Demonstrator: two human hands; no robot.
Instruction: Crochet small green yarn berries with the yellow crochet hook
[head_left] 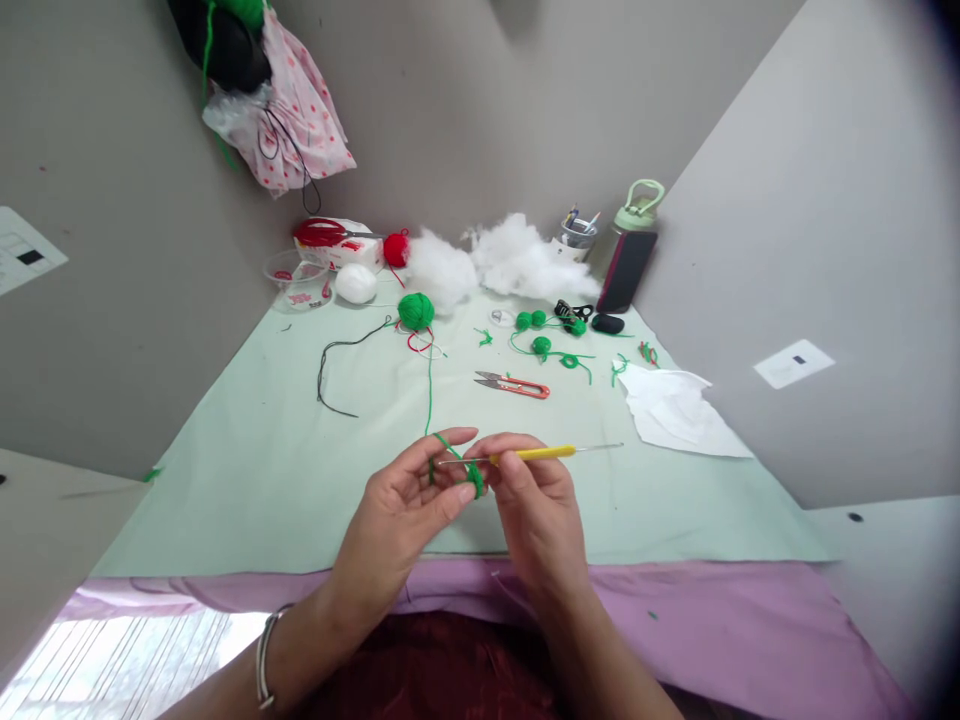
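My left hand (401,505) pinches a small green crochet piece (475,478) between thumb and fingers, with green yarn running over its index finger. A crochet hook (544,453) with a yellow handle is held in my right hand (541,510), its metal tip pointing left across the yarn by the piece. From my left hand the strand leads up to a green yarn ball (415,311). Orange thread snips (513,385) lie beyond my hands.
Several small green crocheted balls (541,347) lie at the right, near crumpled white paper (679,408). White stuffing (525,258), a red yarn ball (397,249), a white ball (356,284), a bottle (630,225) and a phone (628,271) line the back. A black cord (322,365) lies left.
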